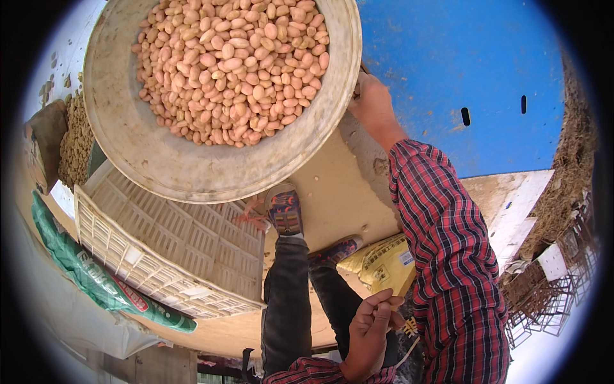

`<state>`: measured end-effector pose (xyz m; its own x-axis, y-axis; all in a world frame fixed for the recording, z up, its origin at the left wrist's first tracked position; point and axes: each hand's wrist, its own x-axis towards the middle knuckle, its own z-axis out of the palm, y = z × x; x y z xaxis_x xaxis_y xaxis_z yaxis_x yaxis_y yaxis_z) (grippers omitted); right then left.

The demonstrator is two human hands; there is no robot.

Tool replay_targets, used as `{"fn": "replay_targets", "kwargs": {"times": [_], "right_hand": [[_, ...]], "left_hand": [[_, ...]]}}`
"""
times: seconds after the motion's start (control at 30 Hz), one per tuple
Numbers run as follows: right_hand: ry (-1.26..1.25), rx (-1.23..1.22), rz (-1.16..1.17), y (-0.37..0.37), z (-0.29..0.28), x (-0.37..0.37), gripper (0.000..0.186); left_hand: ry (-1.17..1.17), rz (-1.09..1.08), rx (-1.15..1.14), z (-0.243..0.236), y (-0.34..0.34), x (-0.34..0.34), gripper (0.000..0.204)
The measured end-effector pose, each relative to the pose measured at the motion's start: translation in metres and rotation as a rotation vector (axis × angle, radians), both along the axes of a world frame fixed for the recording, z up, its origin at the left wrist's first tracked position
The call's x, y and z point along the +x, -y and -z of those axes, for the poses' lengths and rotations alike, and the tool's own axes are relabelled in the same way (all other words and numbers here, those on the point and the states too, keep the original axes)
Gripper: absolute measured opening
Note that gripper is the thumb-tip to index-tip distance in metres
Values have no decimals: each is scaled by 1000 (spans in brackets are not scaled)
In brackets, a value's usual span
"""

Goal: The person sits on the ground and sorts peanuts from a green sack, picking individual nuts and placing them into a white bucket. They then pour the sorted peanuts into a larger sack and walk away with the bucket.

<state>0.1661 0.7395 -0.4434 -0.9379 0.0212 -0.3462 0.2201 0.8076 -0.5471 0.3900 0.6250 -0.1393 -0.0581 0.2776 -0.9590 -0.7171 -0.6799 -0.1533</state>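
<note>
A wide, pale, stained basin (211, 176) fills the upper left of the view, heaped with pink-skinned shelled peanuts (233, 70). My right hand (376, 109) is closed at the basin's right rim, with its fingertips partly hidden at the edge. Low in the view, in front of my legs, my left hand (371, 333) is held up with thumb and fingers pinched together. Whatever may be between those fingers is too small to make out. A yellow printed sack (384, 265) lies just beyond the left hand.
Below the basin stands a white slatted plastic crate (160, 256), with a green printed sack (96, 272) along its left side. A large blue board (467, 70) with slots spans the upper right. Wire racks (543, 301) and dry straw-like matter (559, 211) lie far right.
</note>
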Motion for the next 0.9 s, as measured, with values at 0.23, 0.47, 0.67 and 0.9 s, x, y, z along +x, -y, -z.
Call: {"fn": "replay_targets", "kwargs": {"times": [0.23,0.47,0.67,0.9], "right_hand": [[-67,-41,11,20,4,15,16],[-90,31,-11,28,9,24,21],[-150,24,0,29,13,31,17],[-46,-260,43,31,-9,73,16]], "left_hand": [[-42,-2,-11,0,0,4,28],[0,28,-34,-1,-4,11,30],[-42,77,-29,-1,-2,18,30],[-98,104,-81,-2,-7,23,28]]}}
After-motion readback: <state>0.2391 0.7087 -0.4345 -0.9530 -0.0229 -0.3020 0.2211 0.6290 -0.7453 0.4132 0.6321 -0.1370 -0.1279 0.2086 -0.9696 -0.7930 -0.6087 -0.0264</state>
